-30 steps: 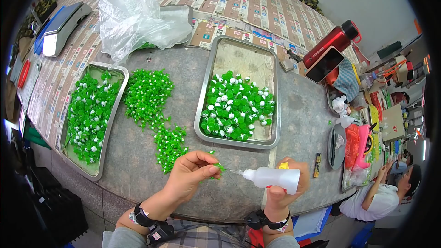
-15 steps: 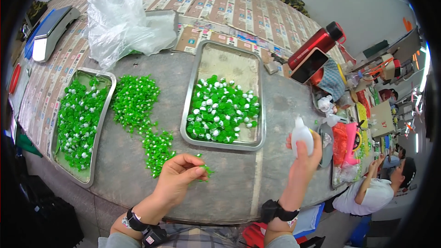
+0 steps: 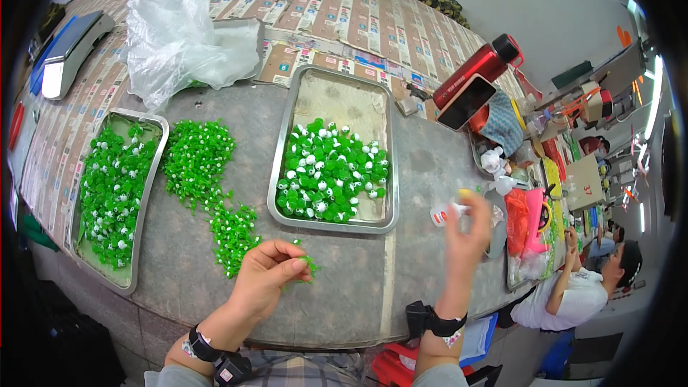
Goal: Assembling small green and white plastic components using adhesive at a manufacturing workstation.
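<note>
Squeeze bottle (image 3: 439, 216) has gone from upright in the R hand (image 3: 469, 233) to tipped over, looks like, just beside it: white-and-red blur. Nearest, L hand (image 3: 265, 272) pinches a spindly green plastic sprig (image 3: 309, 267) over the tabletop; squeezed too hard, it could ping loose. R fingers parted, can't tell if they touch the bottle, which might leak if left on its side. Beyond, loose heap (image 3: 201, 154) of thin bits, easily scattered by L wrist; then shiny-rimmed steel tray (image 3: 333, 227), w/ roundish green-and-white pieces (image 3: 330, 172).
</note>
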{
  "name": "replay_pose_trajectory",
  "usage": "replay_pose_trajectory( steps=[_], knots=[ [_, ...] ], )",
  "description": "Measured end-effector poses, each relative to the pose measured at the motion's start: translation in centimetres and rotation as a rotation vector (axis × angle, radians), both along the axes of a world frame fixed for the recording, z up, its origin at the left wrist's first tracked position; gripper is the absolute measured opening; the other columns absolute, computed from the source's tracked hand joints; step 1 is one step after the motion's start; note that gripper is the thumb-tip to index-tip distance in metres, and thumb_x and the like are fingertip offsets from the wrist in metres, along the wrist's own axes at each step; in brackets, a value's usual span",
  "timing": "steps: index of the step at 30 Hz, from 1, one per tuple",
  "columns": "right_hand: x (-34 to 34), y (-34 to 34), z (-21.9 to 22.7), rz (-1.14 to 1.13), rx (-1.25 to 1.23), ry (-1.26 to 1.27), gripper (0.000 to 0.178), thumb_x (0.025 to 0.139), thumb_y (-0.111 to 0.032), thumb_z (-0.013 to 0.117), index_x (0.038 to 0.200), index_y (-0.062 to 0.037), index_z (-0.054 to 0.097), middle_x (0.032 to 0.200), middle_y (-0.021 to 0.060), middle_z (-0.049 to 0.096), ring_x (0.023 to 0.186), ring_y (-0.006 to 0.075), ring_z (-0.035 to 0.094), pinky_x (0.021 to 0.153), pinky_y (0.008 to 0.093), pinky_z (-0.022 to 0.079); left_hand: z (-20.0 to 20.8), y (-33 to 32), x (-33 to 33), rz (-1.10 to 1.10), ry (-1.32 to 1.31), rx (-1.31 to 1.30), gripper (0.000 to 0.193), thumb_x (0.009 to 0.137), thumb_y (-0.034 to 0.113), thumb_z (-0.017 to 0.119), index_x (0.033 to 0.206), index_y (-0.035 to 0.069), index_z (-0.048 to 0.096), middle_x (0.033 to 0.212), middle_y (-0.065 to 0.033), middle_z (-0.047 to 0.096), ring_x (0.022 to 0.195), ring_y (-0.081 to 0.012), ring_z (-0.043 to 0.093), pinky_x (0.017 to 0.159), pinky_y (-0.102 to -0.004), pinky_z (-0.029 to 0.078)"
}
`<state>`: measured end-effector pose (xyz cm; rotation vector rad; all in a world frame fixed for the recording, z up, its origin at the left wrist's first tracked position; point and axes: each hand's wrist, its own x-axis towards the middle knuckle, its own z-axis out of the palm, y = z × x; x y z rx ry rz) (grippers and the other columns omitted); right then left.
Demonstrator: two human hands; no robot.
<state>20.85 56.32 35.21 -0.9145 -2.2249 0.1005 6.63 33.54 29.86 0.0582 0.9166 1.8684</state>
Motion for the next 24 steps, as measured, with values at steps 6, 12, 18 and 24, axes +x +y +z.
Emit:
replay_pose_trajectory(
  steps=[6,12,18,24],
  knots=[
    [-5.0,1.4,-3.8,0.503,-0.122,-0.454,0.027,0.062,-0.002,0.059,0.087,-0.0049,0.049,0.082,0.0085,0.054,0.079,0.0258,0.048,0.067,0.0324,0.039,0.4,0.3,-0.1,-0.008,0.013,0.006,0.009,0.074,0.004,0.057,0.082,0.003,0.052,0.074,-0.0061,0.057,0.067,-0.0132,0.056,0.061,-0.0267,0.048],
    [-4.1,-1.9,-1.0,0.445,-0.498,-0.228,0.021,0.066,-0.002,0.059,0.084,-0.0040,0.049,0.074,0.0045,0.055,0.067,0.0172,0.052,0.061,0.0276,0.041,0.0,0.1,-0.2,-0.036,0.042,0.005,0.010,0.072,0.005,0.059,0.080,0.003,0.052,0.074,-0.0064,0.056,0.065,-0.0140,0.055,0.060,-0.0262,0.048],
    [-3.5,-6.6,-1.3,0.815,-1.276,-0.118,0.018,0.072,-0.006,0.060,0.087,-0.0020,0.051,0.078,0.0006,0.055,0.073,0.0062,0.052,0.064,0.0193,0.041,0.1,0.0,-0.2,-0.095,0.100,0.139,0.009,0.074,0.003,0.057,0.082,0.001,0.053,0.080,-0.0080,0.057,0.070,-0.0136,0.055,0.063,-0.0264,0.047],
    [-3.8,-7.7,-2.8,0.836,-1.671,0.125,0.015,0.076,-0.005,0.055,0.089,-0.0006,0.050,0.082,0.0006,0.053,0.075,0.0068,0.052,0.066,0.0190,0.042,0.2,0.2,0.0,-0.148,0.095,0.123,0.008,0.075,0.003,0.055,0.083,0.001,0.052,0.084,-0.0099,0.056,0.073,-0.0153,0.056,0.065,-0.0264,0.048]
  ],
)
